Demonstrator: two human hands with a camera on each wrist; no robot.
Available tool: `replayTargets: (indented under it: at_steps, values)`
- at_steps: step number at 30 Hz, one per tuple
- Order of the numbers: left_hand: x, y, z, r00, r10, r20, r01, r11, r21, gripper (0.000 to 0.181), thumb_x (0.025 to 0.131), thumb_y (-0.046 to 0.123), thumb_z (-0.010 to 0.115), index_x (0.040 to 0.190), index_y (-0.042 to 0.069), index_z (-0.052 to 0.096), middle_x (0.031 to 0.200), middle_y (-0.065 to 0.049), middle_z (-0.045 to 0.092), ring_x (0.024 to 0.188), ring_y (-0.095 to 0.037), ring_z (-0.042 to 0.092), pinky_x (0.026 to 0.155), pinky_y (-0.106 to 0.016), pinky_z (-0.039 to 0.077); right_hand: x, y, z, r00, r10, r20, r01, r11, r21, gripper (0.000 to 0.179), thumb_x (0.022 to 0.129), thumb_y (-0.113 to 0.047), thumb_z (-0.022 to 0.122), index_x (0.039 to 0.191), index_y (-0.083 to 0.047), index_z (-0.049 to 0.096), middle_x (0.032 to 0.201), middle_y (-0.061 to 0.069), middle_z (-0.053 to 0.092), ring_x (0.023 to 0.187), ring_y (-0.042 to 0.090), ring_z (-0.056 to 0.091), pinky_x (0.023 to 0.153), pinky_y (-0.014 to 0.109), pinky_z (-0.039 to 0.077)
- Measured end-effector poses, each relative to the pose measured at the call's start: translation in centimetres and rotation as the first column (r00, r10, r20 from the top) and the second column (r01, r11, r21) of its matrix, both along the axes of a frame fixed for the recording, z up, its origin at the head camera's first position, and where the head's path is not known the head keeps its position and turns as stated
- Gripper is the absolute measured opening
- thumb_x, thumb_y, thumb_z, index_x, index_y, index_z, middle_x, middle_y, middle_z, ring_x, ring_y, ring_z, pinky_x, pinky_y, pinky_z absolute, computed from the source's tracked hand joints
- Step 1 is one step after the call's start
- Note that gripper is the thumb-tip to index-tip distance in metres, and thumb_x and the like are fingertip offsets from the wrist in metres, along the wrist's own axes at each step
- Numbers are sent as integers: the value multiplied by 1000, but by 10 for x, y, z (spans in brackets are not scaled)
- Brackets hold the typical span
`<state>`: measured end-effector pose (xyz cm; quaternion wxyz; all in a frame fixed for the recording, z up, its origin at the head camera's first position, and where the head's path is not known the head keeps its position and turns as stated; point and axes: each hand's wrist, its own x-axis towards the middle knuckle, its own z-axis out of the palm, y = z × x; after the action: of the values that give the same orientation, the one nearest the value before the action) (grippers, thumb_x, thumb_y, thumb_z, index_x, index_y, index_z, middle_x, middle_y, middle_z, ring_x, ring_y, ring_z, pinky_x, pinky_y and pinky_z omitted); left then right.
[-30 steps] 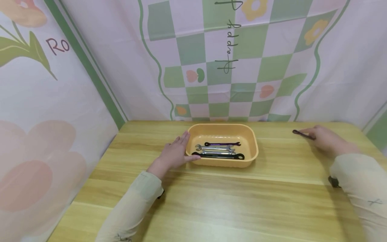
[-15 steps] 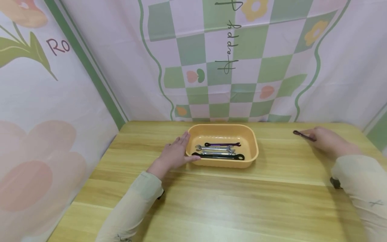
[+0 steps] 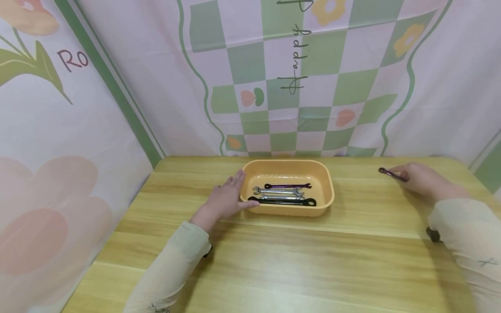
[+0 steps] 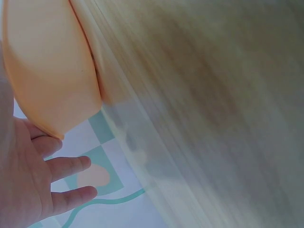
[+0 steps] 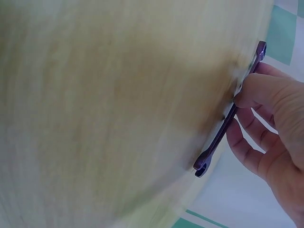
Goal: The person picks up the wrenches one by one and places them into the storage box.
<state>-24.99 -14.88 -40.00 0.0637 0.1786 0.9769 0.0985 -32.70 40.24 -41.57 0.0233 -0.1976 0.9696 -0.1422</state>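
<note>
An orange plastic bin holds several wrenches. Among them are a purple wrench, silver wrenches and a long black wrench along the near wall. My left hand rests at the bin's left end, its thumb over the near rim. In the left wrist view, the fingers stretch out straight beside the bin wall. Off to the right, my right hand pinches another dark purple wrench between thumb and fingers. That wrench looks slightly above the table or near its surface; contact is unclear.
The wooden table runs back to a hanging cloth with a green-and-white check print. A second printed cloth borders the left side.
Both hands stay practically in place, the right one still holding the purple wrench. Only a tiny shift of the whole head view shows.
</note>
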Motion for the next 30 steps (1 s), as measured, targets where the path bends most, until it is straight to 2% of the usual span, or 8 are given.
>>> replayTargets:
  at_steps: [6,12,19,23,30]
  values:
    - [1,1,2,1000,-4,-2,4,1000,-8,110,93,77,49,165,7,5,171,-5,0,153,-38,19,115,-66,27,2,-1,4,1000,-5,12,5,1000,3,47,84,8,64,131,12,61,71,1,61,70,22,55,67,41,48]
    - [1,1,3,1000,-3,-3,3,1000,-8,109,93,77,49,165,8,5,172,-6,1,153,-38,20,114,-67,28,3,-3,7,1000,-2,16,2,1000,0,46,84,6,66,130,11,62,76,3,63,72,22,57,68,43,50]
    - [1,1,3,1000,1,6,-1,1000,-1,109,93,76,50,165,8,4,171,-6,1,153,-38,20,115,-67,27,2,-1,9,1000,5,16,-5,1000,-10,52,77,10,67,128,10,63,82,9,65,74,25,58,67,42,49]
    - [2,1,4,1000,1,10,-1,1000,-5,109,93,76,50,165,8,5,171,-5,1,153,-37,19,115,-67,26,2,-2,10,1000,18,7,-18,1000,0,55,74,11,69,128,9,64,84,8,65,75,23,57,66,40,49]
    - [2,1,4,1000,2,14,-2,1000,-7,109,93,76,50,165,9,4,171,-5,0,154,-36,18,116,-66,26,2,-10,18,999,32,2,-32,999,27,44,80,7,69,124,6,68,85,5,66,74,22,56,65,39,48]
